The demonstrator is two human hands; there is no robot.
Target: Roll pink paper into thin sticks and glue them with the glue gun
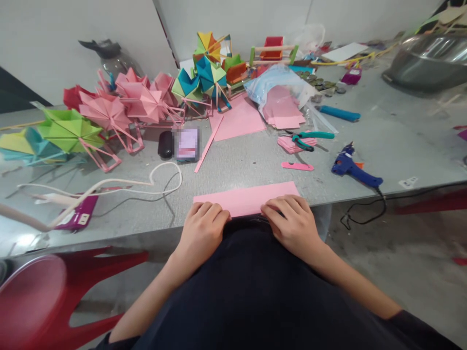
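A long strip of pink paper (248,197) lies at the table's front edge, close against my dark shirt. My left hand (206,226) grips its near edge toward the left end, fingers bent over the paper. Toward the right end, my right hand (292,223) holds the same edge with thumb and fingers pressed together. Whether the strip is folded along that near edge, I cannot tell. Just beyond it lie a pink craft knife (297,166) and a narrow pink paper strip (208,145).
Teal-handled pliers (310,138) rest on small pink papers. A blue glue gun (355,167) lies right, its cord hanging over the edge. Folded paper wheels (109,112) crowd the back left. A white cable (109,183) crosses the left. A red stool (36,296) stands below.
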